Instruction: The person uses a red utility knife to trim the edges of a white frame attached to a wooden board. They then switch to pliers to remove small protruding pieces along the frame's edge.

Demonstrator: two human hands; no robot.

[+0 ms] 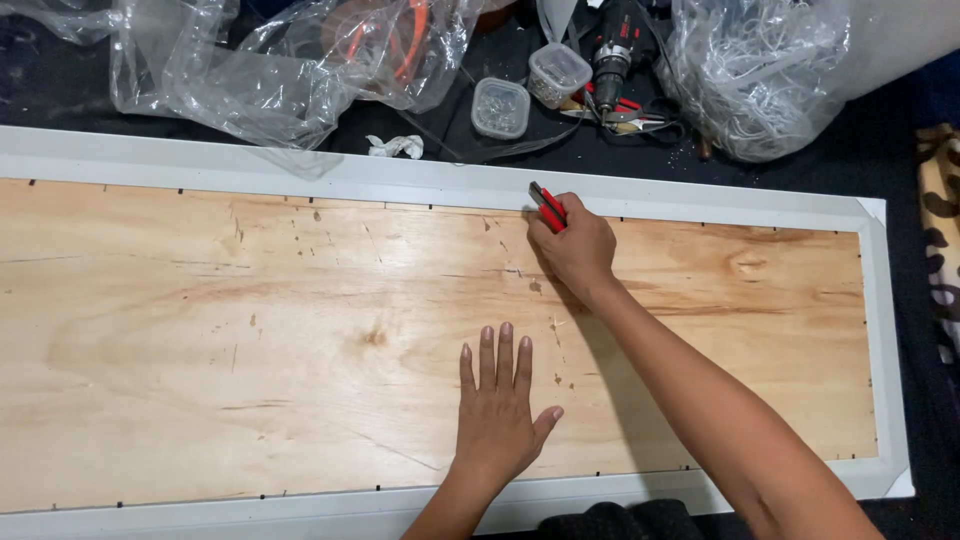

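Left hand (497,412) is nearest, lying flat with fingers spread on the plywood panel (250,340) – holding nothing, just pressing on the wood inside the white frame (420,178). Further up, the right hand (572,248) is wrapped around a red and black utility knife (547,206), its tip right at the panel's far edge by the frame. Past that – clear plastic bags (290,60), two small tubs of screws (527,90) and a drill (612,50) on the dark floor.

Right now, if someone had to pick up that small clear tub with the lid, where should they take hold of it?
Probably from straight above, fingers on two opposite sides of the lidded clear tub. It stands upright on the dark surface, and its near and left sides look open; a second tub crowds its far right side.
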